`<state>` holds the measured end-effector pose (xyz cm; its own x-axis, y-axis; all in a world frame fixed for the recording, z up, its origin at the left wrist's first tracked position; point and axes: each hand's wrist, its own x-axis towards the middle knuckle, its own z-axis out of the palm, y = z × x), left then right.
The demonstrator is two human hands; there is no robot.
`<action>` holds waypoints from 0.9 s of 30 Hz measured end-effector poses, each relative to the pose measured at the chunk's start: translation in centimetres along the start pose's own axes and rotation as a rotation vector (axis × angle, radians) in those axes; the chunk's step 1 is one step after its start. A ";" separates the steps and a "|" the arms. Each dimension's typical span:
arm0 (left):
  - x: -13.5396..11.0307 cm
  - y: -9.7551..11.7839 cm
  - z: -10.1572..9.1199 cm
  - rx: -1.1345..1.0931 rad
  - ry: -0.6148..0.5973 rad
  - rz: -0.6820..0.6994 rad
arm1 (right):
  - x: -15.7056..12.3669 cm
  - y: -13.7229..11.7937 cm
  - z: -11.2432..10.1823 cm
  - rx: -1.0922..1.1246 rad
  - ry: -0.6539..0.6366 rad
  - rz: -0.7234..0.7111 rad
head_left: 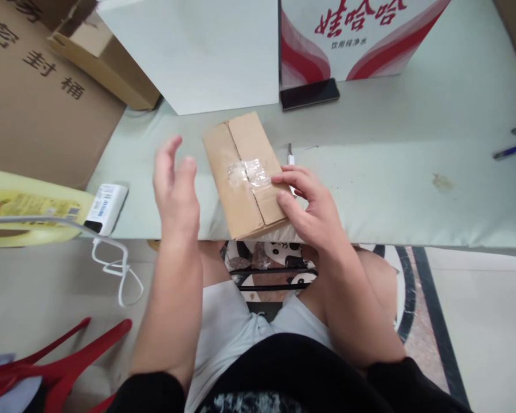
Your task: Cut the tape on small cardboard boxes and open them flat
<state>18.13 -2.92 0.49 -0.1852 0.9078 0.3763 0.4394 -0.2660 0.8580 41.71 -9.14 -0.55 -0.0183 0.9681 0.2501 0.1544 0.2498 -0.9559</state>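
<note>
Your right hand (pixel 312 203), half-curled, touches the taped box (pixel 243 186); grip unclear. Your left hand (pixel 176 195), loosely open, is empty.

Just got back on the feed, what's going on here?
A person seated at the table has the fingers of the right hand on a small cardboard box near the table's front edge. The left hand is open beside the box, not touching it. The box's top flaps are closed, with clear tape across the seam. What looks like a utility knife lies just beyond the right hand, partly hidden by it.
</note>
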 end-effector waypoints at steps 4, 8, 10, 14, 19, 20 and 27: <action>5.7 5.6 3.3 0.514 -0.248 -0.043 | -0.1 -0.2 -0.4 -0.035 -0.014 0.008; 7.4 7.5 7.5 0.765 -0.440 -0.034 | -0.3 0.5 -0.8 -0.029 -0.040 -0.008; 7.2 6.8 8.4 0.818 -0.487 -0.054 | -0.3 1.2 -1.0 -0.023 -0.011 0.015; 7.0 5.5 8.4 0.866 -0.516 -0.062 | 0.4 2.1 -1.7 -0.155 0.147 0.181; 7.3 5.6 8.2 0.852 -0.533 -0.075 | 4.4 0.9 -2.1 -0.553 -0.041 0.440; 7.3 5.6 8.2 0.845 -0.530 -0.073 | 5.4 0.8 -2.0 -0.641 -0.088 0.471; 7.2 5.2 8.1 0.829 -0.518 -0.062 | 8.1 3.6 -0.3 -0.952 -0.358 0.511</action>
<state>26.25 4.84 4.80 0.0927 0.9952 -0.0315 0.9570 -0.0803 0.2788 42.44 -0.45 -1.89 0.0042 0.9406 -0.3396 0.9093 -0.1449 -0.3900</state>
